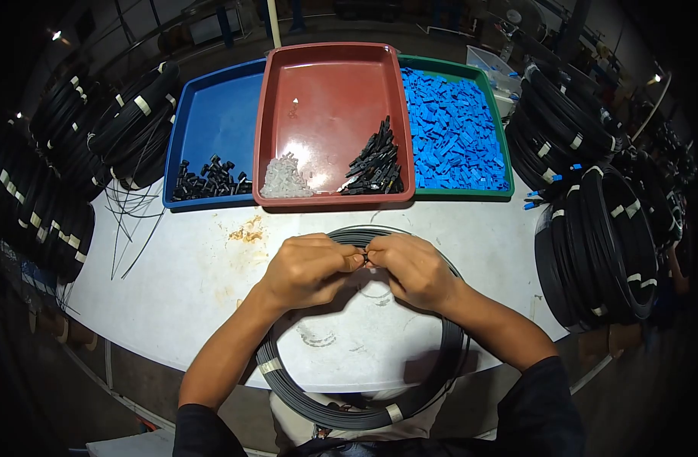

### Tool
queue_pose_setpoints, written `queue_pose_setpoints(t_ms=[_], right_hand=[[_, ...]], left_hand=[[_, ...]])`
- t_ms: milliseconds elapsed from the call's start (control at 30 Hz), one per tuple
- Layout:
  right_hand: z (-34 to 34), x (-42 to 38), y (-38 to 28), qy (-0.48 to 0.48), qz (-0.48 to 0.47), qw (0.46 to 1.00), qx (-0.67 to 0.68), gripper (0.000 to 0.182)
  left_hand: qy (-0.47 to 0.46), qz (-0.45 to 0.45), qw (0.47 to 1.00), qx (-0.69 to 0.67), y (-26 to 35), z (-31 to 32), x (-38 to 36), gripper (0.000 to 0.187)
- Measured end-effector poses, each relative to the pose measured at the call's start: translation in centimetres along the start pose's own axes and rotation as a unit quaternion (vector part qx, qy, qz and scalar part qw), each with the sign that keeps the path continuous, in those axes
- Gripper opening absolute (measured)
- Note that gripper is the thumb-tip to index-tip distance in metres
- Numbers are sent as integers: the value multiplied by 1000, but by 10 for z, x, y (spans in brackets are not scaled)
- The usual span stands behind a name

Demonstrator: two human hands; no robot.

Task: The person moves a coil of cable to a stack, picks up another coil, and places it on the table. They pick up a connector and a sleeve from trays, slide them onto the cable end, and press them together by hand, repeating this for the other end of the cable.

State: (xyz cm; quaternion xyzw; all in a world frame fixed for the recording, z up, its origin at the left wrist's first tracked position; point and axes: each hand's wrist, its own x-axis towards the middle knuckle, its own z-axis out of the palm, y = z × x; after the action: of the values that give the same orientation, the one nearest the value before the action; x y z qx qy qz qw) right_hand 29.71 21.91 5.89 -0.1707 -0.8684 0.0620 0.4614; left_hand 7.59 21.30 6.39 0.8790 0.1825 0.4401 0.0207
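Observation:
My left hand [307,268] and my right hand [411,268] meet at the far side of a coil of black cable [356,418]. The fingertips of both are pinched together around a small black part [366,257]. Fingers cover most of it, so its exact kind is hidden. The coil is bound with pale tape and lies partly on the white table, its near side hanging over the front edge by my lap. Both forearms cross above the coil.
Behind stand a blue tray [216,99] with black fittings, a red tray [330,84] with clear pieces [286,177] and black connectors [376,164], and a green tray [509,164] of blue connectors [452,129]. Taped cable coils [600,236] crowd both sides of the table [136,282].

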Motion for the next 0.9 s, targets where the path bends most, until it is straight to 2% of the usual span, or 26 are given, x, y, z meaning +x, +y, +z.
queue_pose_setpoints(t_ms=[33,67,100,133,200,233,300,333,400,433,533,667,733,767,800,900], right_hand=[[-2,0,0,0,-47,998,-47,17],[-3,0,0,1,-46,998,-49,17],[-3,-1,0,0,-63,996,-58,17],[-4,-1,1,-1,-79,995,-67,17],[-1,-3,1,-3,-53,998,-35,19],[0,-4,2,-6,-28,1000,-2,21],[0,-6,2,-10,-5,1000,11,24],[0,-7,2,-14,17,999,25,26],[-1,-6,1,-7,24,999,34,26],[-1,-6,1,-2,30,999,44,26],[1,-8,1,-5,85,992,90,28],[3,-6,1,8,91,990,105,25],[2,-3,-1,4,88,993,76,22],[3,-3,0,3,87,993,76,22],[5,-4,2,14,49,998,48,21],[-1,-2,1,13,-30,999,-15,19]], left_hand=[[12,-69,996,-54,1,1,-2,12],[23,-137,984,-108,3,2,-3,13],[29,-176,976,-126,8,2,-1,12],[28,-175,976,-127,7,3,-1,12],[9,-115,987,-107,4,3,-3,13],[8,-114,988,-108,4,3,-2,13],[-27,-4,1000,8,4,3,-1,11],[-28,-3,1000,8,5,3,0,11],[-19,129,980,152,6,3,3,9],[-30,154,972,177,7,2,2,10],[-46,182,958,217,11,-4,8,12],[-33,182,957,222,6,-2,6,10],[-15,101,986,130,3,-1,4,7],[-5,59,994,86,0,0,1,12],[-4,59,994,87,1,0,0,12],[24,-131,987,-86,3,2,-2,16]])
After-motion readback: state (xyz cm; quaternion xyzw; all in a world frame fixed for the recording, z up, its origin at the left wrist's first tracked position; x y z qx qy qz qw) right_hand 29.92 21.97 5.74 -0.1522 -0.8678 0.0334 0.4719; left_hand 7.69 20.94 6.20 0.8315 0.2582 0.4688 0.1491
